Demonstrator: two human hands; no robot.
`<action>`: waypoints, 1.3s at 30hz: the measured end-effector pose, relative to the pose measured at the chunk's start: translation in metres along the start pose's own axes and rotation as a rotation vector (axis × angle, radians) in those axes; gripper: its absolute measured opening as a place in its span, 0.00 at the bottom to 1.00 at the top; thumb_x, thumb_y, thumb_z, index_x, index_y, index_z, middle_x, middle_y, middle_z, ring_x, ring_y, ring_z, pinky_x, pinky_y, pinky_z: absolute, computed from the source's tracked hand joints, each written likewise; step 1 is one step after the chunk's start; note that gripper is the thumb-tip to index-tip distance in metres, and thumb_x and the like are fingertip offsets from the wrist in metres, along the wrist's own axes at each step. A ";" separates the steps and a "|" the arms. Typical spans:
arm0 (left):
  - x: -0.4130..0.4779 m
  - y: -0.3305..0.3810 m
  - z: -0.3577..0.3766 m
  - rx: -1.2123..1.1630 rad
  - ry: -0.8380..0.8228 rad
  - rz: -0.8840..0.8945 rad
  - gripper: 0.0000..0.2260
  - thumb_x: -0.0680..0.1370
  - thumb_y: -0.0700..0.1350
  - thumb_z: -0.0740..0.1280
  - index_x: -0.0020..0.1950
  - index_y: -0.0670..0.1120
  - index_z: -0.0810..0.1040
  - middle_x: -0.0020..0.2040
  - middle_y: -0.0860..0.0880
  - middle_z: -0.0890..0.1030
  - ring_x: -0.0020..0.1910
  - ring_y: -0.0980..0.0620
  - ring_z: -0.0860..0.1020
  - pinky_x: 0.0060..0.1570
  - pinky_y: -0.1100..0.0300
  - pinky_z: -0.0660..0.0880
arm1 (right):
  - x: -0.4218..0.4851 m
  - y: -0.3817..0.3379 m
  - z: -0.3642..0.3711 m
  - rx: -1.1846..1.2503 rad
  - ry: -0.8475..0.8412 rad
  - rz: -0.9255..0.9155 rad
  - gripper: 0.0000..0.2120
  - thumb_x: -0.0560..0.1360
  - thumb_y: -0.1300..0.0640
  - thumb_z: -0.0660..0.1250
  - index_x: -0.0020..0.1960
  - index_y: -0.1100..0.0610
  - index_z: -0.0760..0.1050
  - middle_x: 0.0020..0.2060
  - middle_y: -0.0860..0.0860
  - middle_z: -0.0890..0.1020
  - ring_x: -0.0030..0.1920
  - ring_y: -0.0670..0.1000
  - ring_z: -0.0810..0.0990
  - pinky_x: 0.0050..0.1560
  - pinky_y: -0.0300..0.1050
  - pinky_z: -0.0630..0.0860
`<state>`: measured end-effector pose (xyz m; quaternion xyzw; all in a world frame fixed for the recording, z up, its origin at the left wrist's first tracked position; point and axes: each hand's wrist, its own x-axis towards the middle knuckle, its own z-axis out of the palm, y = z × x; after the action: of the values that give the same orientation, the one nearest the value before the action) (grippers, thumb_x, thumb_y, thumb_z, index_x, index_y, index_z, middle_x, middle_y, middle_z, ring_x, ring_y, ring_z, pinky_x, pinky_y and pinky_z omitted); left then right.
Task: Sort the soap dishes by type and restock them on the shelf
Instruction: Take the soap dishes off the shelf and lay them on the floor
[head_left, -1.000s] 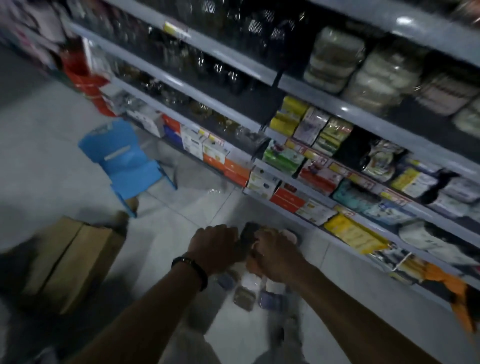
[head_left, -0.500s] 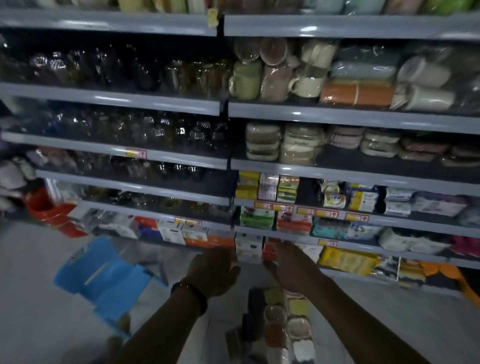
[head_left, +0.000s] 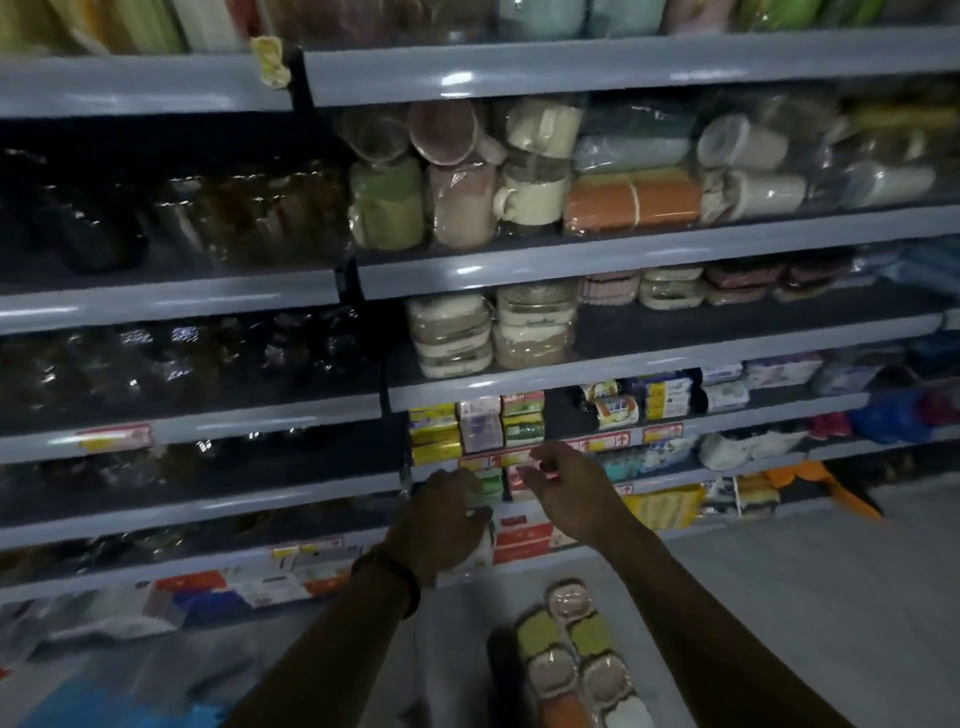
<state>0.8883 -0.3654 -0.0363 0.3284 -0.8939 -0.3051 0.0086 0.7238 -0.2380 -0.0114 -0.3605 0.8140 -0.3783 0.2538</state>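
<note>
Several plastic-wrapped soap dishes (head_left: 571, 654) in green, pink, orange and white lie in two rows on the floor at the bottom centre. More wrapped soap dishes (head_left: 452, 332) are stacked on the middle shelf (head_left: 649, 366), with flatter stacks (head_left: 670, 286) further right. My left hand (head_left: 441, 525) hovers in front of the low shelves, back towards me, fingers loosely curled, nothing visibly in it. A pale box on the shelf shows just past its knuckles. My right hand (head_left: 566, 488) is beside it, fingers relaxed and spread, empty. Both hands are above the floor dishes and apart from them.
Wrapped mugs (head_left: 530, 197) fill the shelf above the soap dishes. Dark glassware (head_left: 182, 364) fills the left bay. Boxed and packeted goods (head_left: 519, 540) line the low shelves. A blue plastic chair (head_left: 119, 712) stands at the bottom left on the tiled floor.
A second ago both hands held a dark stack near the floor. They have let go and risen towards the low shelves, and my view has swung up to face the shelving.
</note>
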 end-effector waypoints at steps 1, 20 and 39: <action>0.011 -0.004 -0.007 -0.033 -0.012 0.004 0.17 0.82 0.56 0.67 0.65 0.47 0.80 0.61 0.48 0.81 0.60 0.47 0.81 0.54 0.62 0.71 | 0.009 -0.005 0.002 0.051 0.037 0.044 0.13 0.82 0.50 0.69 0.64 0.53 0.77 0.49 0.49 0.83 0.43 0.44 0.81 0.38 0.34 0.73; 0.120 0.052 -0.049 -0.814 -0.057 -0.143 0.23 0.82 0.43 0.69 0.77 0.50 0.70 0.56 0.52 0.78 0.47 0.48 0.81 0.47 0.52 0.78 | 0.091 -0.020 -0.040 0.358 0.496 0.236 0.11 0.73 0.52 0.74 0.55 0.52 0.81 0.41 0.51 0.87 0.41 0.53 0.87 0.44 0.55 0.85; 0.232 0.087 -0.034 -1.078 -0.020 -0.296 0.25 0.80 0.34 0.70 0.74 0.50 0.69 0.64 0.41 0.79 0.59 0.43 0.80 0.54 0.50 0.83 | 0.244 -0.033 -0.042 0.945 0.514 0.351 0.32 0.77 0.37 0.70 0.77 0.46 0.66 0.66 0.56 0.77 0.58 0.60 0.80 0.43 0.52 0.81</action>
<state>0.6634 -0.4691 -0.0034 0.3968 -0.5558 -0.7199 0.1240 0.5589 -0.4254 0.0055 0.0369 0.6396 -0.7293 0.2403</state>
